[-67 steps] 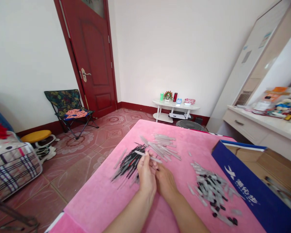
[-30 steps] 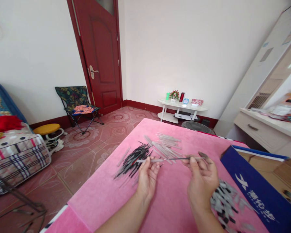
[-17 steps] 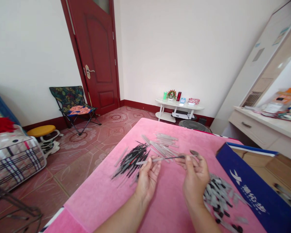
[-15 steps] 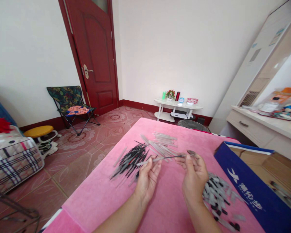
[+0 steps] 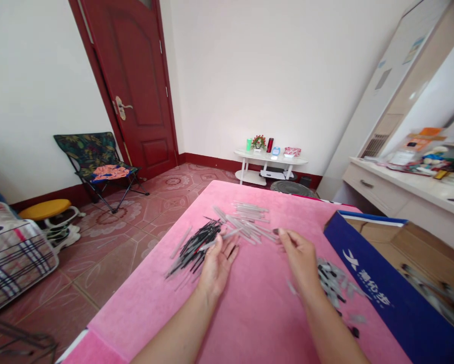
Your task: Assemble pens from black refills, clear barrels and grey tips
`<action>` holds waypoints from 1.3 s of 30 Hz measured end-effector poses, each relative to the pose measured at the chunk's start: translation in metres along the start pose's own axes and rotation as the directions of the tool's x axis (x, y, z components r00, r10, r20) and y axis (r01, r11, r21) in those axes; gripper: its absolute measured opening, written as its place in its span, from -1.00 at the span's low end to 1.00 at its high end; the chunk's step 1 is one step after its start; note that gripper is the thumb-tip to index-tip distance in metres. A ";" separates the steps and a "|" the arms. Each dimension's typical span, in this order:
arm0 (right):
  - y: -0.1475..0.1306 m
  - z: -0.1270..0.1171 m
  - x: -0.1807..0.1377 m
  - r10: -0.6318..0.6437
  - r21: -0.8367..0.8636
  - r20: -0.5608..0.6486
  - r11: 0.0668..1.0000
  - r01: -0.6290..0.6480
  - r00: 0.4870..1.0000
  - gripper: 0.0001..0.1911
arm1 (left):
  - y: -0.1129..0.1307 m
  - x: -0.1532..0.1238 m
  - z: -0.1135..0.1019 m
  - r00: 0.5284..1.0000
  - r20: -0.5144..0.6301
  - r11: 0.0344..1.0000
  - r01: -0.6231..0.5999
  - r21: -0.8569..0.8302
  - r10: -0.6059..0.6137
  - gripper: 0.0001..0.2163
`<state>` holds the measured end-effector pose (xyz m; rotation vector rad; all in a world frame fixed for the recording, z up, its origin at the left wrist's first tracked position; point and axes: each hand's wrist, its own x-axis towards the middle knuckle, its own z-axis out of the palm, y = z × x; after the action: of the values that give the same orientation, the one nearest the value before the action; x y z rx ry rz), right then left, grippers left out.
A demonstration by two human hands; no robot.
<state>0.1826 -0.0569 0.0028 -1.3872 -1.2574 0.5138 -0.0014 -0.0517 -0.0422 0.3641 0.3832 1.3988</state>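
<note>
My left hand [image 5: 216, 265] holds a slim translucent pen barrel [image 5: 231, 234] under its thumb, the other fingers loosely spread. A small dark tip shows by those fingers; I cannot tell what it belongs to. My right hand [image 5: 298, 255] pinches a small dark piece [image 5: 276, 231], its kind unclear. Beneath the right hand is a blurred translucent piece [image 5: 292, 287]. Beside my left hand lies a heap of dark pen refills [image 5: 196, 245]. Clear pen barrels [image 5: 247, 225] lie beyond both hands. Translucent pen caps and black bits [image 5: 331, 278] are piled right of my right hand.
A pink cloth [image 5: 250, 313] covers the table. On its right stands a blue open box [image 5: 363, 273] with more pen parts inside. Farther off are a white side table [image 5: 272, 157], a folding chair [image 5: 98, 156], and a white cabinet [image 5: 382, 189].
My hands have moved apart; the dark rod that stretched between them no longer does. A blurred translucent piece has appeared below my right hand. The view has shifted slightly right.
</note>
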 end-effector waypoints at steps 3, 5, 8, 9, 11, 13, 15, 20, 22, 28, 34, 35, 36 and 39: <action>0.013 -0.038 0.021 -0.003 -0.176 -0.037 0.984 -0.003 0.999 -0.64 | 0.002 0.002 0.002 1.000 -0.010 1.000 -0.020 0.011 0.021 -0.71; 0.022 -0.061 0.030 0.003 -0.321 0.050 0.947 0.014 0.999 -0.72 | -0.001 -0.001 0.004 1.000 -0.026 1.000 -0.011 0.028 0.012 -0.70; 0.031 -0.083 0.034 0.084 -0.484 0.274 0.873 0.061 0.958 -0.87 | -0.008 -0.005 0.007 0.999 -0.033 0.998 0.017 0.055 -0.015 -0.72; 0.032 -0.086 0.032 0.128 -0.506 0.350 0.859 0.072 0.928 -0.90 | -0.010 -0.006 0.007 0.999 -0.033 0.998 0.025 0.064 -0.023 -0.73; 0.031 -0.087 0.026 0.201 -0.522 0.463 0.849 0.083 0.863 -0.94 | -0.012 -0.008 0.007 0.999 -0.036 0.995 0.043 0.088 -0.040 -0.73; 0.025 -0.082 0.018 0.251 -0.552 0.492 0.830 0.076 0.834 -0.99 | -0.013 -0.009 0.008 0.998 -0.048 0.993 0.053 0.110 -0.048 -0.73; 0.017 -0.073 0.011 0.291 -0.627 0.451 0.776 0.068 0.844 -0.95 | -0.012 -0.009 0.009 0.997 -0.055 0.992 0.058 0.116 -0.052 -0.72; -0.003 -0.050 -0.002 0.336 -0.758 0.438 0.637 0.141 0.834 -0.86 | -0.010 -0.010 0.009 0.997 -0.051 0.992 0.059 0.111 -0.054 -0.72; -0.006 -0.043 -0.005 0.320 -0.771 0.446 0.612 0.177 0.836 -0.85 | -0.011 -0.010 0.009 0.997 -0.049 0.991 0.061 0.118 -0.055 -0.72; -0.006 -0.022 -0.002 0.096 -0.426 0.476 0.895 0.134 0.874 -0.94 | -0.014 -0.011 0.009 0.998 -0.052 0.982 0.054 0.180 -0.046 -0.74; -0.017 -0.007 -0.001 -0.035 -0.030 0.419 0.998 0.052 0.907 -0.84 | -0.016 -0.013 0.012 0.999 -0.046 0.972 0.035 0.234 -0.025 -0.72; -0.017 -0.006 -0.001 -0.039 -0.037 0.397 0.998 0.058 0.917 -0.83 | -0.016 -0.013 0.012 0.999 -0.047 0.971 0.033 0.235 -0.023 -0.73; -0.017 -0.007 -0.001 -0.043 -0.045 0.384 0.997 0.065 0.922 -0.82 | -0.016 -0.013 0.012 0.999 -0.048 0.972 0.033 0.234 -0.022 -0.73; -0.015 -0.009 0.000 -0.054 -0.051 0.392 0.996 0.080 0.919 -0.82 | -0.017 -0.013 0.011 0.999 -0.044 0.974 0.041 0.225 -0.032 -0.74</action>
<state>0.1842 -0.0637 0.0185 -1.3299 -1.6503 0.7331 0.0165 -0.0674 -0.0394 0.5129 0.5817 1.3312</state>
